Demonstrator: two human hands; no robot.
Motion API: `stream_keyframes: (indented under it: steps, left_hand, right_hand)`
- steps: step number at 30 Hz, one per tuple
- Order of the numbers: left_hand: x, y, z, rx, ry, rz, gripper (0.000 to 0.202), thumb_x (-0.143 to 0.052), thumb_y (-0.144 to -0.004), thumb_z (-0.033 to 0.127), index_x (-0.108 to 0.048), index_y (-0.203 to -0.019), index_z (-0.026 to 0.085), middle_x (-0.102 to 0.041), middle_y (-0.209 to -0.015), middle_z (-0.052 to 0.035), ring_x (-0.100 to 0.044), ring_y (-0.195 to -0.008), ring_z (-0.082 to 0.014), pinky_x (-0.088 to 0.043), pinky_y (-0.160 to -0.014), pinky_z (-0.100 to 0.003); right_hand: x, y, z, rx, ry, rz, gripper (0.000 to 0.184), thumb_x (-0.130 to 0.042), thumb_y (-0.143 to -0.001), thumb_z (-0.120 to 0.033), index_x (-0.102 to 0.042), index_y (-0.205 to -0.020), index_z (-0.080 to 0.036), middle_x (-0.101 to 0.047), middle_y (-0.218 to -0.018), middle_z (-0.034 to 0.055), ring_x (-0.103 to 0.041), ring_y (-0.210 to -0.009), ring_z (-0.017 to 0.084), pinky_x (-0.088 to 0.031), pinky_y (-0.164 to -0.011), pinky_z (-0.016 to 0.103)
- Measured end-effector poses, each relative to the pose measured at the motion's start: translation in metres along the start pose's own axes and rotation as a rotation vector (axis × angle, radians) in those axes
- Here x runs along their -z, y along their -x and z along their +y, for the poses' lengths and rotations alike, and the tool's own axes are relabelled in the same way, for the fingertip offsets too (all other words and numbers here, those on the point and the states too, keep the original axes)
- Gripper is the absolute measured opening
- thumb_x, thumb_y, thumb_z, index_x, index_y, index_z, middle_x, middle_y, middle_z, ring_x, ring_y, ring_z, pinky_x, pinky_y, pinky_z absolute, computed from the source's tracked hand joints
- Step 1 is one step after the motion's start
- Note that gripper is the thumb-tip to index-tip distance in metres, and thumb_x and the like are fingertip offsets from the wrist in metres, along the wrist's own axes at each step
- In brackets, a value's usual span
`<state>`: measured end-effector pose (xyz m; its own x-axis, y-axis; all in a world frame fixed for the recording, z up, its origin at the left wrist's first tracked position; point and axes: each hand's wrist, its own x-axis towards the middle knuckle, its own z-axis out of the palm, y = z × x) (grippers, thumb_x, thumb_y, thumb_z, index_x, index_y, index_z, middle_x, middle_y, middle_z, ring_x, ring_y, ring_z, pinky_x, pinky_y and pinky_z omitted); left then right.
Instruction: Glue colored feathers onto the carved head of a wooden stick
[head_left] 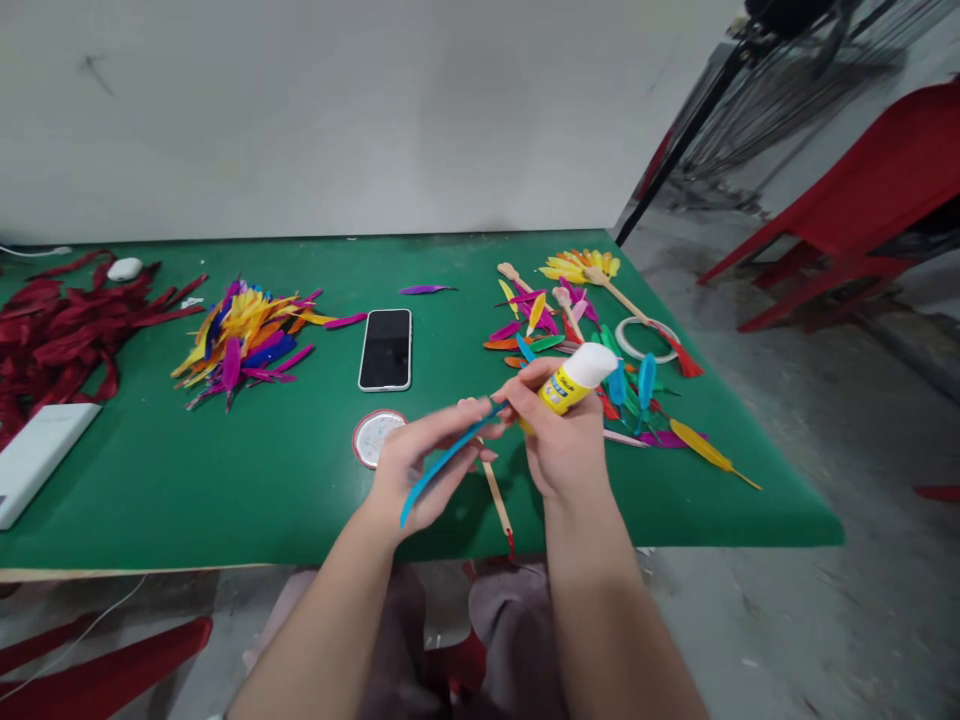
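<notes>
My left hand [420,455] is closed on a long blue feather [442,463], which lies along its fingers with the quill end pointing at my right fingertips. My right hand [559,435] grips a yellow glue stick [566,390] with a white end tilted up and to the right. Its fingertips meet the feather's quill end; whether they pinch it I cannot tell. Below my fingers a flat wooden stick [496,500] with a red cord slants to the table's near edge. Its upper end is hidden by my left hand. Left of that hand lies a round white disc with a red rim [373,440].
On the green table [300,490] are a phone [386,350], a pile of colourful feathers [247,340], dark red strips [52,330] and a white box-like device [41,460]. Loose feathers, wooden sticks, a yellow feather fan [581,266] and a white ring [628,350] lie right.
</notes>
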<state>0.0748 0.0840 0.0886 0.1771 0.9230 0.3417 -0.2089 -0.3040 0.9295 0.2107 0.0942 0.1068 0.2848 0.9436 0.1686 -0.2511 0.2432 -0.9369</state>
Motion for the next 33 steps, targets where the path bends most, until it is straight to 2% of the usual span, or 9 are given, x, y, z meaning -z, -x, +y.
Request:
stream_keyframes:
  steps: [2, 3, 5, 7, 9, 14, 23, 26, 33]
  left_hand:
    - [0.007, -0.006, -0.006, 0.156, 0.182, -0.009, 0.053, -0.068, -0.069, 0.021, -0.05, -0.118, 0.032, -0.068, -0.097, -0.0016, -0.065, -0.062, -0.0134, -0.052, -0.048, -0.023]
    - [0.01, -0.009, -0.009, 0.236, 0.232, 0.009, 0.048, -0.068, -0.07, 0.024, -0.052, -0.115, 0.03, -0.068, -0.096, -0.0015, -0.065, -0.061, -0.0124, -0.05, -0.046, -0.021]
    - [0.016, -0.014, -0.012, 0.488, 0.278, -0.077, 0.026, -0.058, -0.077, 0.039, -0.062, -0.093, 0.018, -0.069, -0.08, -0.0043, -0.062, -0.053, -0.0106, -0.046, -0.041, -0.018]
    - [0.018, -0.016, -0.013, 0.666, 0.329, -0.243, 0.041, -0.052, -0.078, 0.05, -0.064, -0.076, 0.011, -0.066, -0.064, -0.0063, -0.059, -0.046, -0.011, -0.043, -0.038, -0.018]
    - [0.017, -0.015, -0.012, 0.732, 0.368, -0.354, 0.043, -0.055, -0.074, 0.052, -0.062, -0.064, 0.01, -0.063, -0.053, -0.0056, -0.057, -0.042, -0.0111, -0.041, -0.037, -0.018]
    - [0.015, -0.013, -0.009, 0.584, 0.27, -0.177, 0.034, -0.059, -0.075, 0.038, -0.057, -0.051, 0.013, -0.055, -0.04, 0.0003, -0.049, -0.037, -0.0061, -0.038, -0.04, -0.016]
    - [0.008, -0.011, -0.001, 0.45, -0.032, 0.06, 0.027, -0.06, -0.072, 0.037, -0.063, -0.058, 0.014, -0.055, -0.045, 0.0017, -0.05, -0.041, -0.0065, -0.042, -0.043, -0.017]
    - [0.002, -0.008, 0.003, 0.306, -0.187, 0.068, 0.027, -0.056, -0.076, 0.035, -0.065, -0.06, 0.015, -0.057, -0.046, 0.0015, -0.052, -0.043, -0.0077, -0.044, -0.044, -0.018]
    - [-0.003, -0.004, 0.007, -0.152, -0.655, 0.061, 0.024, -0.053, -0.08, 0.019, -0.063, -0.058, 0.016, -0.061, -0.049, 0.002, -0.053, -0.046, -0.0065, -0.04, -0.048, -0.017]
  right_hand:
    - [0.004, -0.002, 0.001, 0.089, -0.014, 0.01, 0.016, -0.07, -0.064, -0.021, -0.056, -0.072, -0.023, -0.061, -0.059, -0.005, -0.059, -0.051, 0.011, -0.047, -0.044, 0.021]
    - [0.006, -0.002, 0.002, 0.127, -0.016, -0.015, 0.016, -0.07, -0.065, -0.021, -0.056, -0.073, -0.023, -0.061, -0.059, -0.0053, -0.06, -0.053, 0.011, -0.046, -0.044, 0.021]
    - [0.008, -0.001, 0.003, 0.173, 0.03, -0.104, 0.014, -0.069, -0.067, -0.019, -0.058, -0.075, -0.023, -0.062, -0.061, -0.0054, -0.061, -0.056, 0.011, -0.047, -0.046, 0.021]
    - [0.008, 0.001, 0.004, 0.182, 0.155, -0.187, 0.013, -0.068, -0.067, -0.016, -0.06, -0.074, -0.023, -0.063, -0.065, -0.0043, -0.061, -0.06, 0.011, -0.049, -0.051, 0.022]
    - [0.005, 0.003, 0.005, 0.191, 0.291, -0.212, 0.011, -0.069, -0.066, -0.016, -0.06, -0.071, -0.021, -0.064, -0.069, -0.0027, -0.061, -0.064, 0.012, -0.051, -0.057, 0.024]
    - [0.006, 0.0, 0.008, 0.262, 0.472, -0.172, 0.008, -0.067, -0.069, -0.021, -0.062, -0.075, -0.02, -0.065, -0.074, -0.0004, -0.062, -0.07, 0.015, -0.051, -0.062, 0.026]
    - [0.019, -0.003, 0.012, 0.404, 0.642, -0.123, 0.009, -0.066, -0.07, -0.022, -0.066, -0.078, -0.022, -0.068, -0.076, 0.0001, -0.063, -0.066, 0.015, -0.052, -0.06, 0.027]
    - [0.012, 0.002, 0.012, 0.516, 0.669, -0.112, 0.008, -0.064, -0.071, -0.019, -0.066, -0.078, -0.022, -0.068, -0.075, -0.0007, -0.063, -0.068, 0.014, -0.052, -0.063, 0.027]
    - [-0.001, 0.007, 0.01, 0.455, 0.62, -0.079, 0.006, -0.066, -0.069, -0.019, -0.064, -0.074, -0.02, -0.069, -0.072, 0.0, -0.064, -0.063, 0.014, -0.051, -0.058, 0.024]
